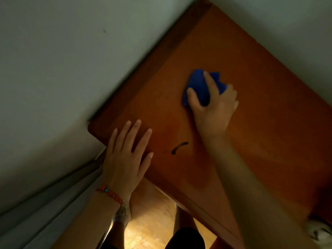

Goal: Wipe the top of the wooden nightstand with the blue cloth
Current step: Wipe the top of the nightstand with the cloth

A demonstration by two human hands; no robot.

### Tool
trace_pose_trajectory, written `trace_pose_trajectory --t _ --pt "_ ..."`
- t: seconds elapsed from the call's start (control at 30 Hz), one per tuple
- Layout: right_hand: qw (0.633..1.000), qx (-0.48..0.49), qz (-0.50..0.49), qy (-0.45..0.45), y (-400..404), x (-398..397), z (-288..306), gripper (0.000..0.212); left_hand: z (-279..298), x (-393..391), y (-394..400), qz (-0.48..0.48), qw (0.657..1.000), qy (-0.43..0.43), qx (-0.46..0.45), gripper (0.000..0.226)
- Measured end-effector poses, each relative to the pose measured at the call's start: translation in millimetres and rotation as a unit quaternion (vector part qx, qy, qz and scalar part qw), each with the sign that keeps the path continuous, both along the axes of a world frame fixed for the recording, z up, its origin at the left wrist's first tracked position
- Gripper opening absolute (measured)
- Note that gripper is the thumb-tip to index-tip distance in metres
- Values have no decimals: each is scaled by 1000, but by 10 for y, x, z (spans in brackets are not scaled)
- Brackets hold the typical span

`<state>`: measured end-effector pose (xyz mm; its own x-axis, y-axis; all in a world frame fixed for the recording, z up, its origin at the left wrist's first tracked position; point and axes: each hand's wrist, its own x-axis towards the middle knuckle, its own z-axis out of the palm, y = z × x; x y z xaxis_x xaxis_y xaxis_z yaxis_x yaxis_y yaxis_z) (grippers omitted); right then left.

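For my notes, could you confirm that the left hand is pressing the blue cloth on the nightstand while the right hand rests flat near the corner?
Swapped: the head view shows the right hand pressing the blue cloth on the nightstand, while the left hand rests flat near the corner.

No text to read

No letters, numbers, labels or brand marks can be read anywhere in this view. The only mark is a short dark curved streak [180, 147] on the top of the wooden nightstand [260, 123], near its front edge; it is a stain or scratch and forms no letter or sign.
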<state>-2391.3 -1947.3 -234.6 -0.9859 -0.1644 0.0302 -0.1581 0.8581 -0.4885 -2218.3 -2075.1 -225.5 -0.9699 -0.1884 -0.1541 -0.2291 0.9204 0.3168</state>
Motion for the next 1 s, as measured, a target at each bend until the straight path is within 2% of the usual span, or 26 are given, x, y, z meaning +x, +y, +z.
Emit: trace_pose_trajectory --t 0.1,0.17,0.37,0.6,0.83,1.0 --pt "997 8 72 -14 100 325 30 53 -3 -37 188 53 998 3 14 53" --pt "994 24 102 -5 138 100 30 53 -11 -105 334 68 997 11 20 53" --pt "1000 -1 21 10 97 -973 -19 56 -16 -440 707 57 998 15 4 53" --pt "998 15 68 0 381 -423 -7 55 0 -550 867 72 997 -21 7 54" --pt "996 -19 91 -1 -76 -1305 -13 56 -3 -602 913 90 996 -26 0 53" --pt "994 -18 104 -2 168 -1237 -5 56 73 -728 1035 136 990 -21 14 53"
